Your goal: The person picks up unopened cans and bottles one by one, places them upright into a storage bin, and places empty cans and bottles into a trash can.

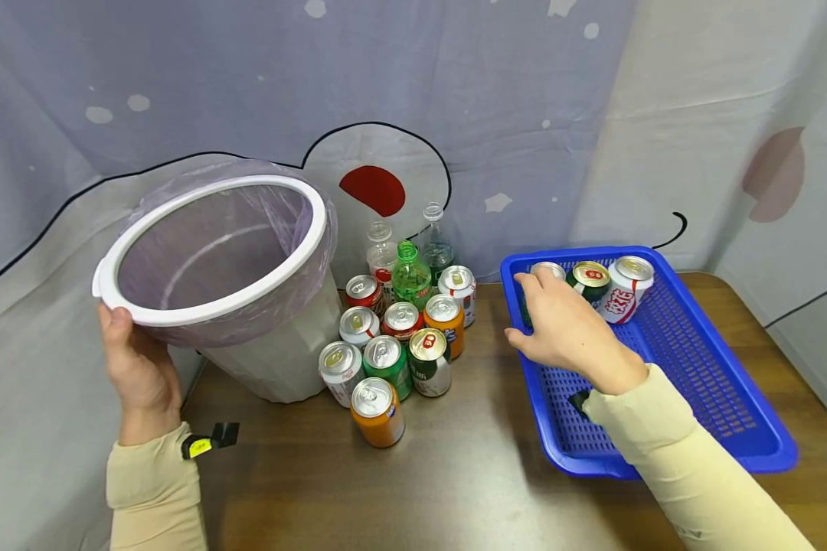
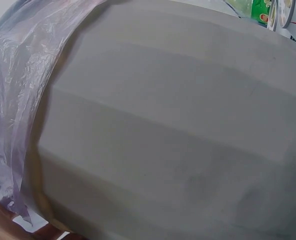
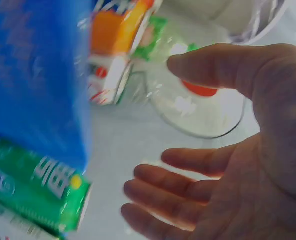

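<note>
Left hand: gripped tilted bin at rim.
Right hand: fingers parted, held nothing, hovered over blue basket near cans.

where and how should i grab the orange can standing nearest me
Probably best round its side wall just below the rim, coming from the near right and slightly above. The orange can stands upright, its round body giving a hold on opposite sides. A green can and a white can stand close behind it, while its near side is open.
</note>
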A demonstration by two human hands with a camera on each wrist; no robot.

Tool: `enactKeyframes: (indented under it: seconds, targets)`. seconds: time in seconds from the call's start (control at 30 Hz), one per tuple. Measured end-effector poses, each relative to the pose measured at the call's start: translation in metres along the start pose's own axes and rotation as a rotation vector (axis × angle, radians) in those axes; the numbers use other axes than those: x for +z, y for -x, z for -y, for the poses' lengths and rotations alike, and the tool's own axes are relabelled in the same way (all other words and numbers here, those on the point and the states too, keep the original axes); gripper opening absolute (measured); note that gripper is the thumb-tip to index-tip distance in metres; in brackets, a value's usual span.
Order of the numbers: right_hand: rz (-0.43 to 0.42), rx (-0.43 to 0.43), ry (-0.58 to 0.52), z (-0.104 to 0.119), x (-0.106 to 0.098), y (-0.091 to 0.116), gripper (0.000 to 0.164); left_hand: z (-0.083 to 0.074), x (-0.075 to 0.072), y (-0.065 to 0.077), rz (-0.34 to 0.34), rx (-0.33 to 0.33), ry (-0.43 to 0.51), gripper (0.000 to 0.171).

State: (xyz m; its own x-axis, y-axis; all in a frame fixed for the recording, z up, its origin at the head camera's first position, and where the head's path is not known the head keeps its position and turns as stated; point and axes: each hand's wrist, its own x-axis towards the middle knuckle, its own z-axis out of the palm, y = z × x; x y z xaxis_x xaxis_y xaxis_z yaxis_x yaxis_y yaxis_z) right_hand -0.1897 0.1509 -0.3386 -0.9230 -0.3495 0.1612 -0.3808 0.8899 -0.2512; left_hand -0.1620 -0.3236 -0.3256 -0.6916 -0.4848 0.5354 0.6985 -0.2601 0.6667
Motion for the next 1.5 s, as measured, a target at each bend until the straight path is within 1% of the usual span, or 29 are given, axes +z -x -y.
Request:
enactKeyframes:
  seconds: [0.1, 0.2, 0.4, 0.57, 0.77, 0.9, 1.03, 1.17, 1.27, 1.5]
  targets:
    - [-0.003, 0.007, -0.008, 0.013, 0.004, 0.008, 0.082, 0.001, 0.000, 0.000, 0.000, -0.001, 0.003, 0.060]
    - [-0.016, 0.015, -0.039, 0.027, 0.011, 0.017, 0.085, 0.001, 0.000, 0.000, -0.001, -0.001, 0.007, 0.060]
    - [-0.092, 0.021, -0.118, 0.062, 0.021, 0.037, 0.087, 0.001, 0.000, 0.000, -0.009, -0.004, 0.021, 0.060]
    - [-0.149, 0.044, -0.175, 0.084, 0.029, 0.044, 0.086, 0.000, 0.000, 0.000, -0.009, -0.009, 0.024, 0.060]
    - [-0.219, 0.118, -0.253, 0.102, 0.055, 0.038, 0.082, 0.000, 0.001, 0.000, -0.007, -0.007, 0.025, 0.061]
    - [-0.285, 0.171, -0.288, 0.112, 0.076, 0.031, 0.077, 0.000, 0.001, 0.000, -0.010, -0.007, 0.023, 0.061]
    - [-0.360, 0.203, -0.341, 0.118, 0.094, 0.023, 0.076, 0.000, 0.001, 0.001, -0.014, -0.008, 0.018, 0.060]
    - [-0.439, 0.228, -0.396, 0.119, 0.110, 0.015, 0.075, 0.000, 0.001, 0.001, -0.017, -0.014, 0.014, 0.060]
    - [-0.480, 0.247, -0.428, 0.118, 0.121, 0.010, 0.073, 0.000, 0.001, 0.001, -0.018, -0.016, 0.013, 0.060]
    - [-0.515, 0.267, -0.453, 0.113, 0.140, 0.003, 0.075, 0.001, 0.001, 0.002, -0.022, -0.011, 0.014, 0.060]
